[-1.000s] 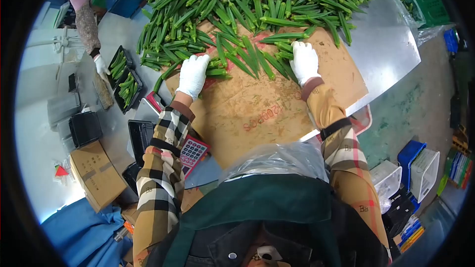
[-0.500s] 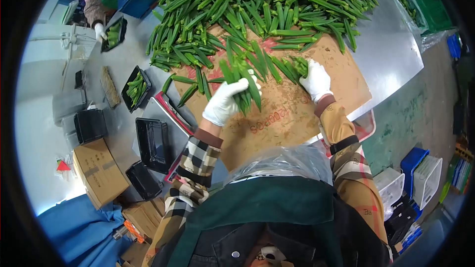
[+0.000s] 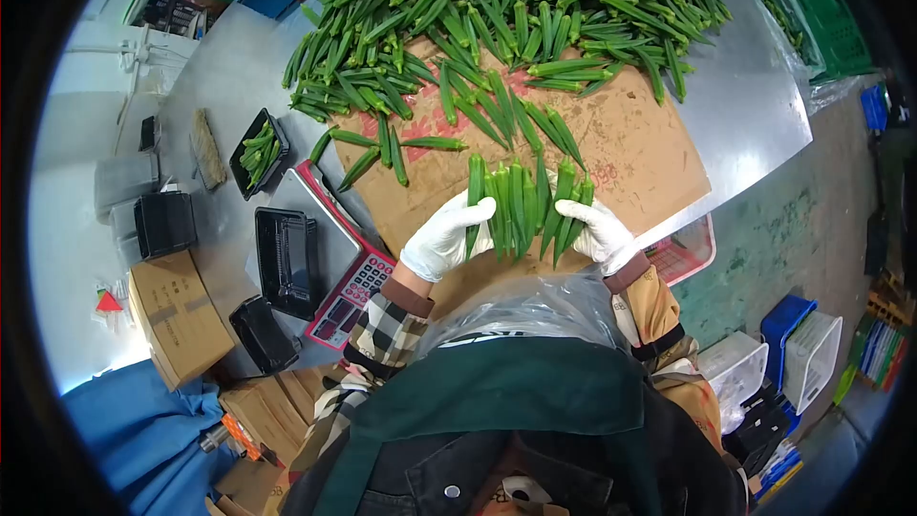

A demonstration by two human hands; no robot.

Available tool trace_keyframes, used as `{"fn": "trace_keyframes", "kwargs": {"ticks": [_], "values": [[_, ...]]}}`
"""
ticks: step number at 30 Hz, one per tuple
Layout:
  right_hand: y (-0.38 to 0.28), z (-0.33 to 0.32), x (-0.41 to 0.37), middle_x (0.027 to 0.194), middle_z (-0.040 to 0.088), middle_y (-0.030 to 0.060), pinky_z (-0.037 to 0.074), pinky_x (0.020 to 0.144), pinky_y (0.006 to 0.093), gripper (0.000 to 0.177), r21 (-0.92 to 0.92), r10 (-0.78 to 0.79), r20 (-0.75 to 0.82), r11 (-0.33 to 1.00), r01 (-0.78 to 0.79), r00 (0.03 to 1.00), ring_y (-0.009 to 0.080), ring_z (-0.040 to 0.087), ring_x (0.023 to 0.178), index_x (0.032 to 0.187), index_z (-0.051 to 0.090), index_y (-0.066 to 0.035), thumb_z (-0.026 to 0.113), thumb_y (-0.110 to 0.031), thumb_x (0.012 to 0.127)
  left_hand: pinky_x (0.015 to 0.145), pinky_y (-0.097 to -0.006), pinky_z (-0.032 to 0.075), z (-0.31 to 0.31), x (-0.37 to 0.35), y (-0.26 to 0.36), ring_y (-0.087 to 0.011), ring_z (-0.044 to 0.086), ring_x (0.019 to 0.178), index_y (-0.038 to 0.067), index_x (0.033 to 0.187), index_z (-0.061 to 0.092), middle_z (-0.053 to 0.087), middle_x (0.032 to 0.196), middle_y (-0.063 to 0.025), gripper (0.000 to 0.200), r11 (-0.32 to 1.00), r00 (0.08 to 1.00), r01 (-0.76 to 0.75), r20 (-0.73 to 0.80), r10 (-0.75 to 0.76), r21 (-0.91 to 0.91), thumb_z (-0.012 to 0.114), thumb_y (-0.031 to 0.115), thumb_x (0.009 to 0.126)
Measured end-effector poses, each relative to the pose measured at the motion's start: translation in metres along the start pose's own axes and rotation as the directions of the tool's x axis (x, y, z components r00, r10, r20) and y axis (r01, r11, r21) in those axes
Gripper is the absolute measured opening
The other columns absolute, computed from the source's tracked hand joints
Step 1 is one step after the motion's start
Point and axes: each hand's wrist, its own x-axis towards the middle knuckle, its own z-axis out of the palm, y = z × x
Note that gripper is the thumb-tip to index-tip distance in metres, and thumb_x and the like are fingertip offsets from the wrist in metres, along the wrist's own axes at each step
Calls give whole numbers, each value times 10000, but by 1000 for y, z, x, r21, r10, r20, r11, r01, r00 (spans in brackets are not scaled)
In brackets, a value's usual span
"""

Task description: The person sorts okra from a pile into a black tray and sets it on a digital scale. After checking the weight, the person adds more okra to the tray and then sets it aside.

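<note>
My left hand [image 3: 451,237], in a white glove, is closed around the left side of a row of green okra pods [image 3: 514,208]. At the row's right side, my gloved right hand [image 3: 598,229] grips more pods, thumb on top. The pods stand side by side, stem ends away from me, above a brown cardboard sheet [image 3: 659,158]. Beyond the hands, a large heap of okra [image 3: 516,10] covers the cardboard's far part. Loose pods lie between the heap and my hands.
Left of the cardboard are a red-framed scale [image 3: 351,298], an empty black tray [image 3: 287,263] and a black tray with okra [image 3: 260,155]. A cardboard box [image 3: 180,320] stands further left. White baskets [image 3: 814,358] are at the lower right.
Both hands have come together nearer my body, and the pods are now lined up between them. The co-worker's arm and the tray at the upper left are gone from view. More of the scale shows.
</note>
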Motion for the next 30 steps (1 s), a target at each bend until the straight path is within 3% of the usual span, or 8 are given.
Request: {"fn": "trace_keyframes", "kwargs": {"ticks": [5,9,12,13,15,17,25,30], "values": [[13,-19,4,1293,636,127,515,1039,405,385,45,60,47,997,-62,997,253,652,1153,1373,538,-13,602,-90,1001,1045,-366,493,-3,-12,-10,-197,568,1259,36,1496,387,546,1406,-90,574,996,999,-16,-39,13,-82,634,177,999],[26,39,2,1380,567,150,448,1077,345,605,-228,9,-27,973,-15,1000,238,557,1278,1498,392,4,644,-234,1003,1088,-374,448,-8,3,-36,-205,534,1289,77,1531,348,507,1437,-76,590,955,974,-176,-97,204,239,608,140,1005],[46,76,-7,1537,408,164,321,1162,321,734,-588,-103,-20,806,72,994,221,381,1432,1559,254,33,602,-333,1026,1128,-388,411,-19,15,-54,-223,489,1347,67,1540,330,469,1493,-85,647,852,934,-255,-112,340,457,634,217,988],[51,79,-8,1606,317,156,254,1199,311,790,-711,-141,6,696,103,990,204,294,1485,1584,170,39,573,-366,1039,1135,-397,403,-25,12,-53,-227,475,1363,61,1541,328,458,1507,-89,678,895,951,-264,-57,304,360,648,262,979],[45,84,-17,1632,277,111,231,1203,276,811,-679,-98,25,729,89,995,185,299,1476,1607,77,5,544,-362,1055,1149,-414,389,-36,1,-48,-235,448,1394,47,1543,323,435,1537,-96,748,955,967,-252,63,245,159,677,353,959],[24,102,-32,1672,209,104,191,1236,398,764,-388,33,154,921,29,988,248,203,1535,1603,159,-5,418,-489,1071,1190,-466,342,-31,-15,-37,-294,404,1441,34,1582,249,337,1611,-152,963,982,981,-187,68,184,37,625,619,916],[31,107,-27,1521,473,120,412,1106,346,628,-503,-83,266,838,212,960,202,481,1352,1566,320,-5,561,-271,1050,1200,-520,333,-31,-33,-20,-333,392,1443,32,1584,235,324,1608,-183,1056,927,937,-297,119,329,-228,604,716,867],[52,132,-18,1373,580,147,512,951,272,550,-776,-321,240,503,380,916,160,614,1138,1471,445,56,628,3,954,1180,-520,370,-32,-47,-19,-333,453,1399,13,1543,321,386,1569,-196,932,917,931,-343,58,361,-204,632,618,907]]}}
